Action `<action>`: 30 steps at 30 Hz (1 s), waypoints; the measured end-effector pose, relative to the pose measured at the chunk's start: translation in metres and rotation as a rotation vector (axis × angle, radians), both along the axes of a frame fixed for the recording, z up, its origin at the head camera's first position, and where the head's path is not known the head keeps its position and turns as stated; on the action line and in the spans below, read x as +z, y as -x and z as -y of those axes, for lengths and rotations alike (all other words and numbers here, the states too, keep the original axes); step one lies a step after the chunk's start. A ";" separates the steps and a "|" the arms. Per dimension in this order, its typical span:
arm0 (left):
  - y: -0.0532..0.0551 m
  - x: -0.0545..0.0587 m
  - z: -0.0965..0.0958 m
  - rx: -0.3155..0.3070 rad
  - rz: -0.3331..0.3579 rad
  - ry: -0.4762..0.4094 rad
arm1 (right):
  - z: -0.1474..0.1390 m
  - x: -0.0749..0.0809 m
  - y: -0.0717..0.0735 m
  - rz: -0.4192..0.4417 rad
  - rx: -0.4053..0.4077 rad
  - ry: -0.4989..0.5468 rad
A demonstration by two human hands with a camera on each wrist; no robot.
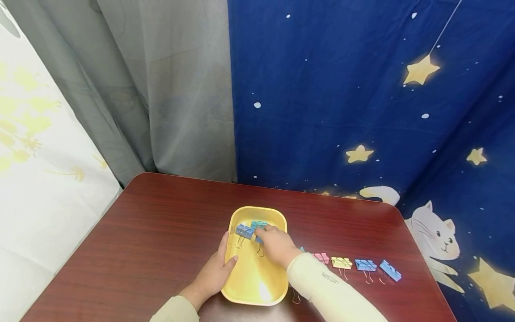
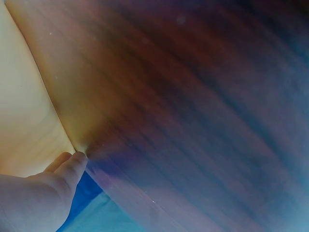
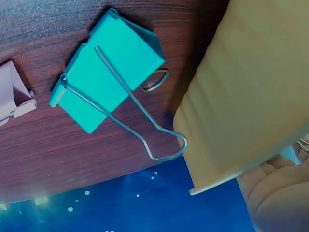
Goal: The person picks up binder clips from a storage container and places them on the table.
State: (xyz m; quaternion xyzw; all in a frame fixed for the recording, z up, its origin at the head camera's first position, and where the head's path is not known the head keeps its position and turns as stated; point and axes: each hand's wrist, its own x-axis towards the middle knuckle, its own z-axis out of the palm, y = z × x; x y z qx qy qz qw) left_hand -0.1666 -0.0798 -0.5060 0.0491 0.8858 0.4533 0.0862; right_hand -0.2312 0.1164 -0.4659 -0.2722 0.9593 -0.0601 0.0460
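Note:
A yellow tray (image 1: 245, 290) stands on the table in the head view. My left hand (image 1: 213, 273) grips its left side, thumb over the rim and fingers along the outer wall; the left wrist view shows this hand (image 2: 53, 188) at the tray's edge (image 2: 29, 96). Inside the tray, my right hand (image 1: 277, 243) pinches a blue binder clip (image 1: 259, 240), mostly hidden by the fingers. Beside that clip lie another blue binder clip (image 1: 244, 231) and a teal one (image 1: 259, 224). In the right wrist view, the right hand (image 3: 280, 193) shows beyond the tray wall (image 3: 241, 106).
Right of the tray lie binder clips: teal (image 3: 106, 72), pink (image 1: 322, 257), yellow (image 1: 341, 263), blue (image 1: 365, 265) and a tilted blue one (image 1: 390, 270). A wire handle (image 1: 296, 296) shows under my right forearm. Curtains (image 1: 322, 112) hang behind the dark red table (image 1: 161, 237).

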 end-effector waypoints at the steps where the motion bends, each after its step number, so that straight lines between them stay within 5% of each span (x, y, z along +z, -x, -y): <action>1: 0.000 0.000 0.000 0.000 -0.001 0.001 | -0.001 0.001 -0.001 -0.003 0.003 0.005; 30: 0.000 -0.001 -0.001 0.024 0.005 0.026 | -0.027 0.023 -0.016 -0.170 0.004 0.207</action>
